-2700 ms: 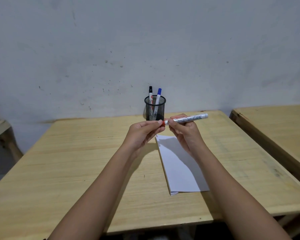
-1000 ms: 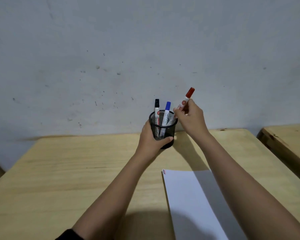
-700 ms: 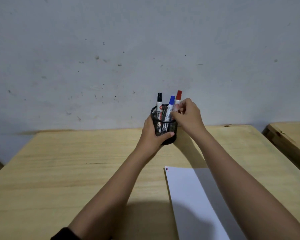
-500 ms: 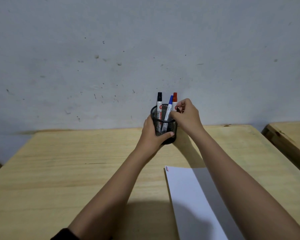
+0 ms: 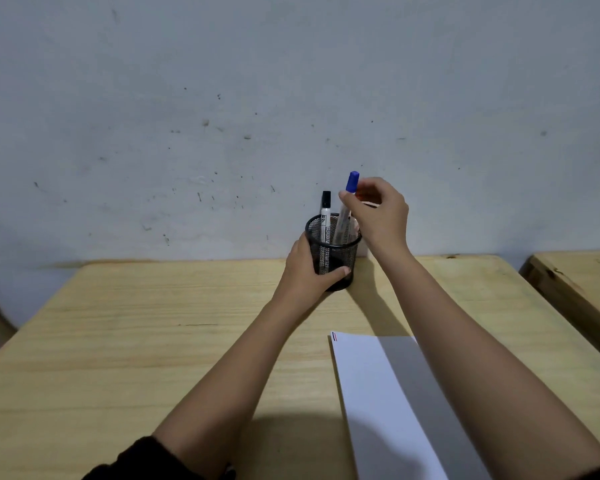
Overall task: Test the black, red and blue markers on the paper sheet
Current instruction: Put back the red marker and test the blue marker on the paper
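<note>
Risen partway from the mesh cup (image 5: pixel 333 252), blue marker (image 5: pixel 347 206) in right hand (image 5: pixel 378 216) pinch grip; left hand (image 5: pixel 309 271) clasps cup.

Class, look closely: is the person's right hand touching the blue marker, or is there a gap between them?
Touching. The head view shows the right hand pinching the blue marker just below its cap.

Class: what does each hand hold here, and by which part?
Right hand: blue marker, gripped just below its cap. Left hand: mesh pen cup, around its side.
</note>
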### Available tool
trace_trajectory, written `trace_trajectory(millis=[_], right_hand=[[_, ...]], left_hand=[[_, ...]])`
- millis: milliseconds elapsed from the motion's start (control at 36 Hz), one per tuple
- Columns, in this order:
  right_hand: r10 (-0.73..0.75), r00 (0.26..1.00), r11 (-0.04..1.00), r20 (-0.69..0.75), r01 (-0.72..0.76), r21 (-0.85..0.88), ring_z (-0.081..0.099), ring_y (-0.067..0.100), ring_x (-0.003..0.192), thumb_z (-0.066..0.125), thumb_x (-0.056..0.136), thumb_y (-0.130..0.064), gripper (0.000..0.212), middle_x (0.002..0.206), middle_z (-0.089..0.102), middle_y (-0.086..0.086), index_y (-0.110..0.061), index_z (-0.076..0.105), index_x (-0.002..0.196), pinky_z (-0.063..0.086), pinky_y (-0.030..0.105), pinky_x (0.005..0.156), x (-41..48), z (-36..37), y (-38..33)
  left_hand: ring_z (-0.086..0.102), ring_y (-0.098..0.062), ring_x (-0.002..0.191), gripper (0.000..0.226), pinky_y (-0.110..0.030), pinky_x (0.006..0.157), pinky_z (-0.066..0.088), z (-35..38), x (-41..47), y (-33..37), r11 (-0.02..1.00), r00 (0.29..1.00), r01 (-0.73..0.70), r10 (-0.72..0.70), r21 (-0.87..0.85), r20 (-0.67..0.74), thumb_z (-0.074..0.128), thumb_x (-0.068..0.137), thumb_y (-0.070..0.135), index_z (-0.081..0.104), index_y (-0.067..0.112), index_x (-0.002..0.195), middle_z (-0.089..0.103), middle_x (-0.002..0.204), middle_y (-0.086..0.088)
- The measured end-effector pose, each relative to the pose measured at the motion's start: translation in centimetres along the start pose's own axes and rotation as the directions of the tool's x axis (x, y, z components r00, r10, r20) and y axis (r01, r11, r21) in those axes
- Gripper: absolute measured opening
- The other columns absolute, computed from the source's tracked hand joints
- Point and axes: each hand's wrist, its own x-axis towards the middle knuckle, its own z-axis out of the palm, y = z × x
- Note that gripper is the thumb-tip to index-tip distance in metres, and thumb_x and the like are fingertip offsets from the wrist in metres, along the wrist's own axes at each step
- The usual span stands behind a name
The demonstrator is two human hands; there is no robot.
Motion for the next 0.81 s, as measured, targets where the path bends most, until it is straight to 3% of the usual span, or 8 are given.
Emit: trace_trajectory(millis=[56,139,250,389,500,639,722,806], right_hand=[[-0.024,0.999,0.998,-0.030,0.026,0.056,0.061,0.008,0.073,0.071,0.078,-0.016,0.010,0.082,0.065,-0.005,-0.016,0.064,0.085,0.052,0.022,0.070,0.1,-0.5,-1.1],[-0.077,0.992,0.989,-0.095,0.089,0.122,0.060,-0.005,0.069,0.068,0.082,-0.013,0.014,0.088,0.066,-0.002,-0.008,0.064,0.095,0.046,0.007,0.064,0.1,-1.3,-3.0],[-0.160,0.971,0.970,-0.179,0.188,0.151,0.062,0.010,0.086,0.066,0.083,-0.010,0.016,0.100,0.066,0.010,-0.009,0.064,0.099,0.049,0.012,0.072,-0.8,-2.4,-5.4],[-0.266,0.949,0.955,-0.169,0.284,0.091,0.062,0.013,0.087,0.064,0.085,-0.010,0.020,0.097,0.061,0.004,-0.010,0.066,0.104,0.050,0.017,0.079,-3.0,-4.3,-7.5],[-0.293,0.953,0.956,-0.078,0.294,-0.001,0.060,0.003,0.083,0.064,0.085,-0.011,0.021,0.094,0.059,-0.002,-0.010,0.068,0.106,0.048,0.014,0.079,-5.4,-5.3,-6.9],[-0.280,0.957,0.953,0.073,0.286,-0.095,0.058,0.006,0.087,0.064,0.084,-0.009,0.022,0.092,0.062,0.001,-0.016,0.070,0.104,0.047,0.017,0.081,-9.4,-6.3,-5.6],[-0.299,0.943,0.934,0.150,0.321,-0.155,0.055,-0.004,0.085,0.064,0.084,-0.006,0.027,0.089,0.060,0.000,-0.016,0.070,0.109,0.041,0.007,0.079,-11.5,-6.8,-4.8],[-0.329,0.924,0.901,0.195,0.369,-0.227,0.055,0.004,0.084,0.064,0.083,-0.005,0.028,0.087,0.056,-0.002,-0.012,0.069,0.110,0.040,0.009,0.079,-12.7,-7.2,-4.3]], left_hand=[[0.044,-0.016,0.116,0.073,-0.035,0.096,0.043,-0.1,0.0,0.3,0.996,1.000,0.008,-0.008,0.083,-0.008,0.077,0.068,0.042,0.042,0.020,0.129,0.051,0.119,-0.003],[0.042,-0.021,0.116,0.072,-0.038,0.097,0.043,-0.3,-0.2,0.9,0.988,0.999,0.053,-0.052,0.145,-0.015,0.076,0.069,0.044,0.044,0.015,0.125,0.046,0.115,-0.006],[0.040,-0.025,0.121,0.074,-0.042,0.100,0.041,-0.5,-1.1,2.3,0.982,0.995,0.091,-0.082,0.164,-0.060,0.077,0.070,0.040,0.040,0.012,0.127,0.041,0.120,-0.008],[0.027,-0.024,0.135,0.086,-0.038,0.102,0.035,-1.5,-3.0,4.3,0.975,0.981,0.154,-0.132,0.159,-0.139,0.071,0.078,0.036,0.024,0.006,0.143,0.030,0.140,-0.010],[0.051,-0.022,0.116,0.045,-0.022,0.093,0.039,-3.5,-4.2,7.0,1.000,0.975,0.005,-0.005,-0.001,-0.224,0.061,0.088,0.016,0.050,0.006,0.130,0.049,0.128,-0.011],[0.060,0.007,0.078,0.010,-0.006,0.071,0.044,-5.9,-7.2,11.5,0.969,0.977,-0.164,0.135,-0.183,-0.164,0.058,0.091,0.015,0.065,0.020,0.095,0.067,0.092,0.004],[0.064,-0.003,0.079,0.014,-0.022,0.080,0.052,-6.2,-8.8,12.3,0.948,0.984,-0.167,0.143,-0.271,-0.107,0.058,0.092,0.021,0.071,0.013,0.094,0.071,0.087,-0.002],[0.067,-0.020,0.083,0.016,-0.043,0.086,0.052,-6.1,-9.9,12.3,0.948,0.990,-0.138,0.129,-0.288,-0.048,0.061,0.089,0.027,0.073,0.020,0.084,0.073,0.087,-0.011]])
